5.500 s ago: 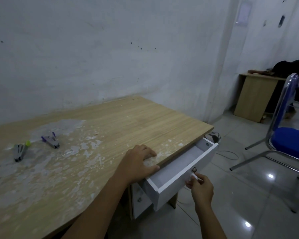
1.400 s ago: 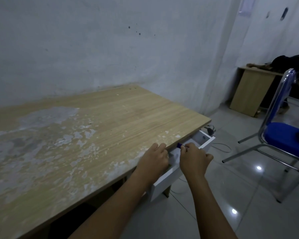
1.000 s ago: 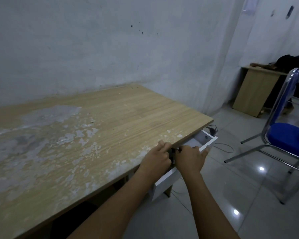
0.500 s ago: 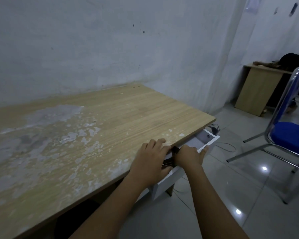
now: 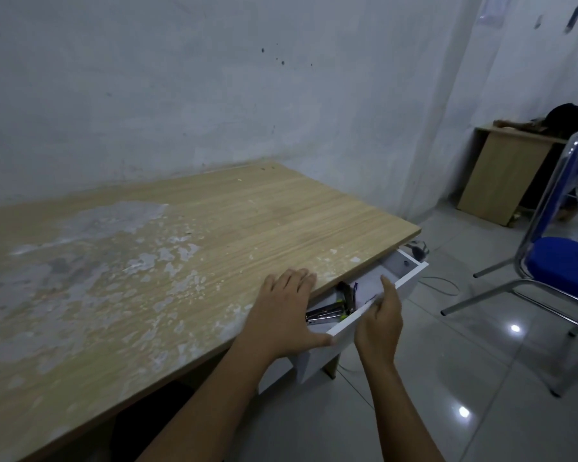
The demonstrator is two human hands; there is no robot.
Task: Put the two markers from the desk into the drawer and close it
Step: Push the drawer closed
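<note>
Your left hand [image 5: 282, 311] flat on desk [image 5: 187, 261] near front edge, fingers spread, thumb hanging past edge toward drawer [image 5: 391, 295]; grips nothing. Your right hand [image 5: 379, 320] at drawer's white front panel, fingers curled loosely over top rim, thumb raised; nothing else in it. Drawer partly open under desk's right front corner. Two markers [image 5: 334, 306] lie inside, near left end, between your hands. Open tiled floor [image 5: 447, 378] right of drawer; blue chair [image 5: 561, 261] well apart.
</note>
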